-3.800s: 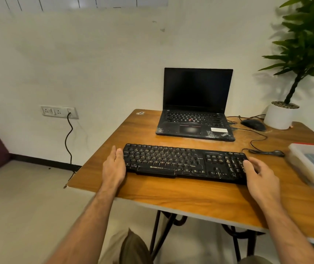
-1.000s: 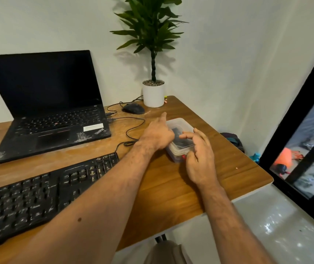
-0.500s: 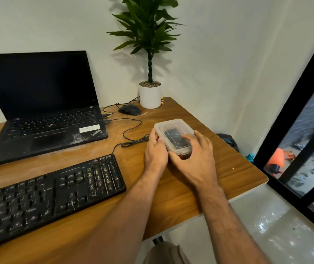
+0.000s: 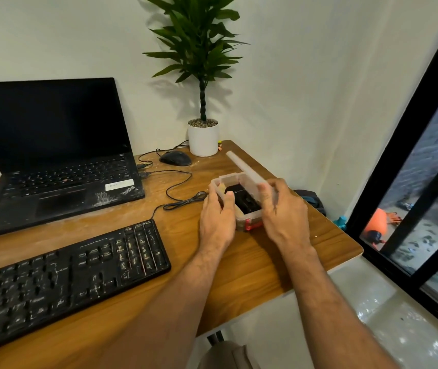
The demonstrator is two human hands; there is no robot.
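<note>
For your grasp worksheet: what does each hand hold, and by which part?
The right hand pinches the clear lid at its near end; the left hand grips the plastic box by its left wall.

The clear plastic box (image 4: 228, 180) stands upright and open, its left wall gripped by the fingers of the left hand (image 4: 216, 219). A black object (image 4: 245, 203) lies inside, just right of that thumb. The cloudy lid (image 4: 243, 166) tilts steeply upward, its near end pinched by the fingers of the right hand (image 4: 284, 214). A red latch (image 4: 251, 225) sits on the box's near wall, between both hands.
</note>
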